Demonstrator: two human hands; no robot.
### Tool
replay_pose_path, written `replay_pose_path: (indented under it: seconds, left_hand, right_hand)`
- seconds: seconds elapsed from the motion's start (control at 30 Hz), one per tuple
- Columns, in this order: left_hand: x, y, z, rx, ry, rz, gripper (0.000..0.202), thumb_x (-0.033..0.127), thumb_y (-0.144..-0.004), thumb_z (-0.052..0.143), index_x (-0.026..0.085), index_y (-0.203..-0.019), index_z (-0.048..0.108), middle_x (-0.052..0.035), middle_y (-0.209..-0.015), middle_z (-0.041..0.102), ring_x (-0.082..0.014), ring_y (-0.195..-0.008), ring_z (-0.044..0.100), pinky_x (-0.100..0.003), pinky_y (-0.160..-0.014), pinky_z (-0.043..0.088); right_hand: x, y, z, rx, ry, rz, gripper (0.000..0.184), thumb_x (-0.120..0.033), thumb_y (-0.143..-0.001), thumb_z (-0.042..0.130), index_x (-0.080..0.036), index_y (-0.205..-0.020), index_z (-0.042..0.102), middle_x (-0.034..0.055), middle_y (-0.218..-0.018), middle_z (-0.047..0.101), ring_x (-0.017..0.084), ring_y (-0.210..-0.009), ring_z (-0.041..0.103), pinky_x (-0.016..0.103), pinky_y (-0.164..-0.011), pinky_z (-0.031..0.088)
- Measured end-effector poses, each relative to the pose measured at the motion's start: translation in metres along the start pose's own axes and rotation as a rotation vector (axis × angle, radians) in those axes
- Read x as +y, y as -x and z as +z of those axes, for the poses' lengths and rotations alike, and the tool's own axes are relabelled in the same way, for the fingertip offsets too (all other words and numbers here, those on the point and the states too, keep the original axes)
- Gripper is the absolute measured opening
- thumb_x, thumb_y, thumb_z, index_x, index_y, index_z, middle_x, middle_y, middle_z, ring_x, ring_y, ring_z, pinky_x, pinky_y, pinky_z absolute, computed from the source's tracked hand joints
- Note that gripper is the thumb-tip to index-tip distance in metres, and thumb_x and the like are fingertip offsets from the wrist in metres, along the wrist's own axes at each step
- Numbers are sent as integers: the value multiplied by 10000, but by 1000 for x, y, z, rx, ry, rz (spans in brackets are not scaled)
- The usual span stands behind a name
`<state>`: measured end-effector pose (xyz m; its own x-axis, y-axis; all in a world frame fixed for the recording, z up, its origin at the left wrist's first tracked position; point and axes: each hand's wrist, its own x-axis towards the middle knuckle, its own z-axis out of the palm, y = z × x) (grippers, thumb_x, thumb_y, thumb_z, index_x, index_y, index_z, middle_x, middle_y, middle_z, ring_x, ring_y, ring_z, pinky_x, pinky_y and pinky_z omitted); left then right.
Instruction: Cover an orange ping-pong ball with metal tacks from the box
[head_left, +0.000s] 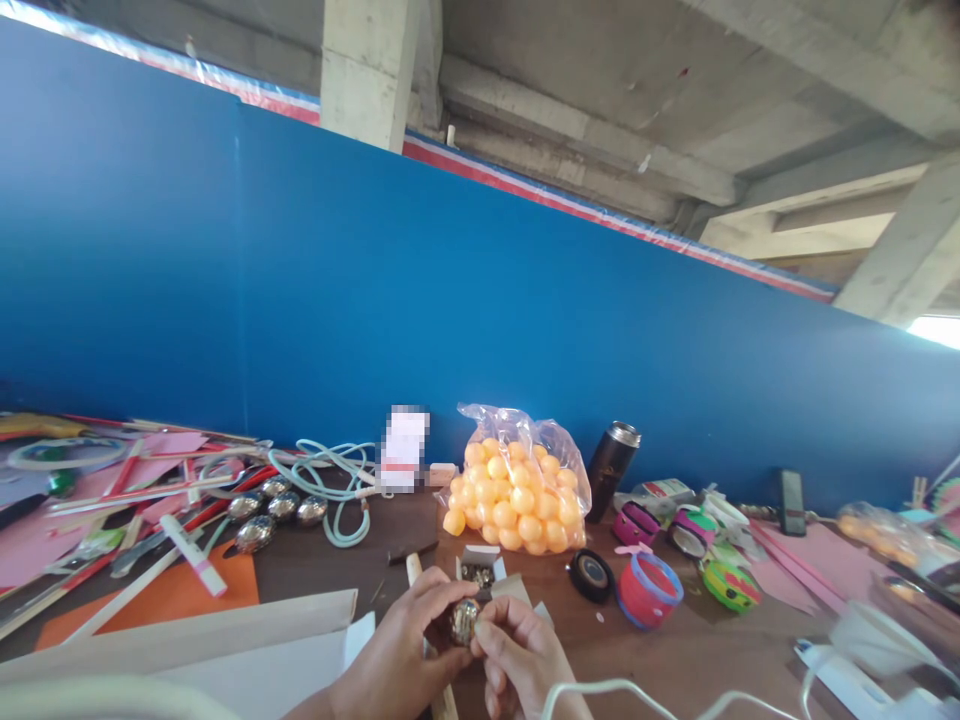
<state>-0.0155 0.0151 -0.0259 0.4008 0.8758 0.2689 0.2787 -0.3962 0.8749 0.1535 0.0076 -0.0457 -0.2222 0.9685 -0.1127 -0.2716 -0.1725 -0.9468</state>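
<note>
My left hand [401,650] and my right hand [517,655] meet low in the middle of the view, both pinched on a small shiny metallic ball [464,621]. Just behind them stands a small open white box [480,567] with more shiny pieces inside. A clear bag of orange balls [517,495] sits further back on the brown table [675,650].
Several silver balls [274,507], a pale green cord [337,480], sticks and pink and orange paper crowd the left. White board [187,630] lies at front left. A dark flask [611,468], tape rolls [591,575], a pink ring [649,590] and a white cable [675,700] lie right. A blue wall stands behind.
</note>
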Motion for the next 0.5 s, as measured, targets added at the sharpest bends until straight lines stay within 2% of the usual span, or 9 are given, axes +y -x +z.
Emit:
replay_pose_path:
  seconds: [0.17,0.3,0.5]
  left_hand:
    - [1,1,0,11,-20,-1,387,133,-734,642,250,-1102,627,-22,-973,581,-165,-858,587,-248,-772,481]
    - [0,1,0,17,-21,17,381,121,-734,641,242,-1096,627,-26,-988,584,-167,-883,593,-248,-798,475]
    - [3,2,-2,0,-41,26,349,172,-758,651,231,-1100,624,-32,-980,592,-174,-880,595,-258,-803,476]
  right_hand:
    - [5,-1,0,15,0,-15,417,-490,-655,774,-174,-722,511,-61,-547,631,18,-297,472,121,-294,360]
    - [5,-1,0,27,19,10,442,-503,-649,774,-179,-740,487,-67,-563,641,24,-313,500,137,-318,429]
    - [3,1,-3,15,103,23,468,-539,-662,747,-168,-742,474,-57,-544,647,31,-309,517,148,-329,456]
